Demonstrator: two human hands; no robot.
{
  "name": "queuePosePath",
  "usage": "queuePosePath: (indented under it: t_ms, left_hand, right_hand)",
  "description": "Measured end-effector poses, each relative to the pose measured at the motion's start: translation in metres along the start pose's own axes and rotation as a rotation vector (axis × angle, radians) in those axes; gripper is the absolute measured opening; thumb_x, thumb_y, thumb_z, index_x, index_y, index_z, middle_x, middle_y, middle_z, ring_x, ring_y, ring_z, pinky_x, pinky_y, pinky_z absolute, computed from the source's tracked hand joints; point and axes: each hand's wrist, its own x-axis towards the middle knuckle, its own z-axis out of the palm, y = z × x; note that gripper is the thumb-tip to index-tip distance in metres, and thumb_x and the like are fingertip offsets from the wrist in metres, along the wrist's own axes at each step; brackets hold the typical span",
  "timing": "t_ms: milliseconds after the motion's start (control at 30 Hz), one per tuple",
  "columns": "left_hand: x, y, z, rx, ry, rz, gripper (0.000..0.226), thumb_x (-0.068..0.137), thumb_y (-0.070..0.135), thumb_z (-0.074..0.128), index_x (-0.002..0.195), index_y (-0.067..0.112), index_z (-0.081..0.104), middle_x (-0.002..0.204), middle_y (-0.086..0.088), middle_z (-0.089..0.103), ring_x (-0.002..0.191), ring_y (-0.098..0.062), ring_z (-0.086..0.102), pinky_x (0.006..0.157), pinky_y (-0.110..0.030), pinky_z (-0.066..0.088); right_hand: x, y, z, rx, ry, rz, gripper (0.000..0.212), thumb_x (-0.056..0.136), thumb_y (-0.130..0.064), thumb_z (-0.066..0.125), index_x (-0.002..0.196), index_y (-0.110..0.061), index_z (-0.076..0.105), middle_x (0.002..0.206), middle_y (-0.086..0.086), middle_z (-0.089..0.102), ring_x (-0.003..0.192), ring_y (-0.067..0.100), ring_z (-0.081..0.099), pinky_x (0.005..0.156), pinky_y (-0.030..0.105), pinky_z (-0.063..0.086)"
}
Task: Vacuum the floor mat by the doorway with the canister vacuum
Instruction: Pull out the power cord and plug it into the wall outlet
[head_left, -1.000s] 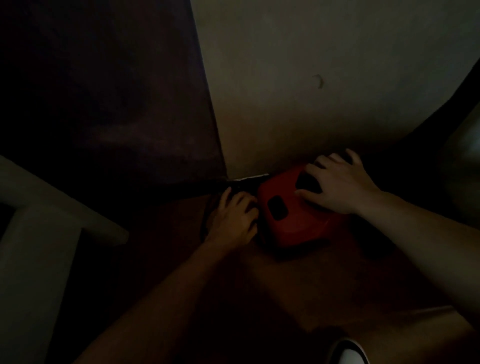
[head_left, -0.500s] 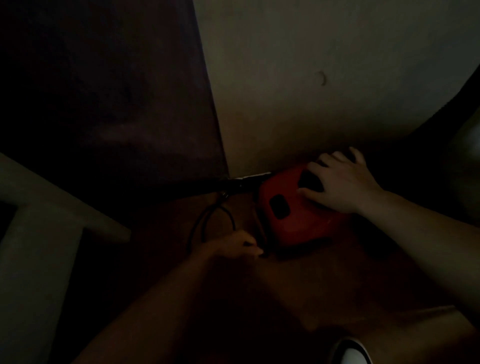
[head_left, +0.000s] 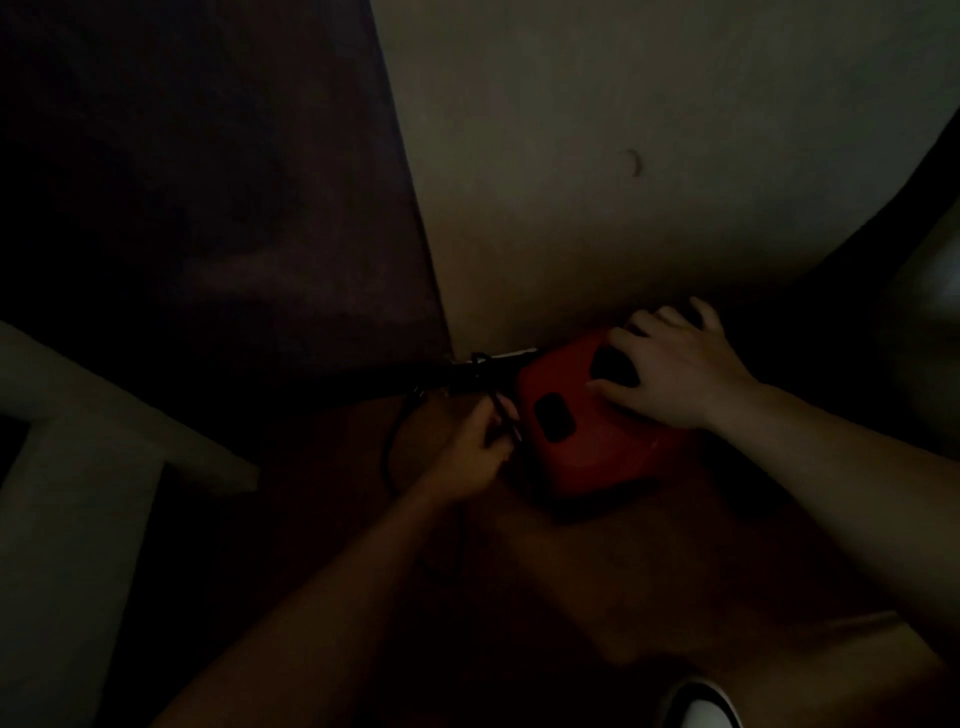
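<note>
The scene is very dark. A red canister vacuum (head_left: 587, 447) sits on the brown floor against the foot of the pale wall. My right hand (head_left: 670, 369) rests flat on its top, fingers spread over a dark recess. My left hand (head_left: 470, 449) is at the vacuum's left side, fingers pinched on a thin black cord (head_left: 397, 441) that loops out to the left and down. No floor mat can be made out in the dimness.
A dark door or panel (head_left: 218, 197) fills the upper left, meeting the pale wall (head_left: 623, 156) at a corner. A white frame piece (head_left: 78, 467) stands at the left. A shoe tip (head_left: 701, 706) shows at the bottom edge. Dark shapes crowd the right edge.
My left hand left the vacuum's side, drew back toward me with the cord, then moved up to the vacuum again, the cord loop now showing. My right hand stayed on top.
</note>
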Motion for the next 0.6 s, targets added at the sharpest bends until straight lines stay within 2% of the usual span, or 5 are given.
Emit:
queuePosePath:
  t_ms: [100, 233, 333, 433, 600]
  left_hand:
    - [-0.004, 0.005, 0.009, 0.05, -0.07, -0.019, 0.028, 0.082, 0.005, 0.062, 0.107, 0.014, 0.055, 0.107, 0.001, 0.058, 0.102, -0.01, 0.055, 0.088, -0.012, 0.041]
    - [-0.008, 0.014, 0.015, 0.252, 0.129, -0.077, 0.021, 0.097, 0.028, 0.06, 0.107, 0.011, 0.067, 0.129, -0.002, 0.047, 0.121, -0.013, 0.043, 0.109, -0.024, 0.028]
    - [-0.011, 0.018, 0.013, 0.205, 0.264, -0.064, 0.027, 0.094, 0.022, 0.066, 0.116, 0.008, 0.061, 0.114, 0.001, 0.055, 0.099, -0.007, 0.054, 0.089, -0.008, 0.039]
    - [-0.014, 0.018, 0.013, -0.002, 0.322, -0.104, 0.062, 0.085, 0.015, 0.077, 0.131, 0.022, 0.037, 0.097, -0.002, 0.067, 0.064, 0.0, 0.065, 0.061, -0.014, 0.053]
    - [-0.015, 0.015, 0.008, 0.182, 0.391, -0.058, 0.085, 0.079, 0.022, 0.082, 0.145, 0.028, 0.028, 0.096, 0.003, 0.067, 0.073, -0.008, 0.069, 0.055, -0.007, 0.044]
  right_hand:
    - [0.0, -0.001, -0.002, -0.01, -0.012, 0.006, 0.081, 0.083, -0.081, 0.022, 0.139, -0.029, 0.05, 0.141, 0.003, 0.049, 0.135, 0.027, 0.041, 0.119, 0.059, 0.013]
    - [0.0, -0.002, -0.003, -0.009, -0.019, 0.007, 0.073, 0.087, -0.077, 0.031, 0.141, -0.03, 0.048, 0.144, 0.003, 0.046, 0.136, 0.027, 0.038, 0.12, 0.057, 0.011]
    - [0.0, -0.002, -0.004, -0.006, -0.026, 0.005, 0.073, 0.087, -0.077, 0.031, 0.14, -0.031, 0.048, 0.143, 0.003, 0.046, 0.136, 0.026, 0.039, 0.119, 0.058, 0.012]
    - [0.0, -0.002, -0.004, 0.0, -0.026, 0.011, 0.072, 0.088, -0.077, 0.032, 0.14, -0.031, 0.048, 0.143, 0.002, 0.047, 0.135, 0.026, 0.039, 0.119, 0.058, 0.012]
    - [0.001, -0.002, -0.004, 0.0, -0.03, 0.012, 0.072, 0.088, -0.077, 0.033, 0.142, -0.031, 0.047, 0.144, 0.002, 0.045, 0.137, 0.026, 0.038, 0.119, 0.058, 0.011]
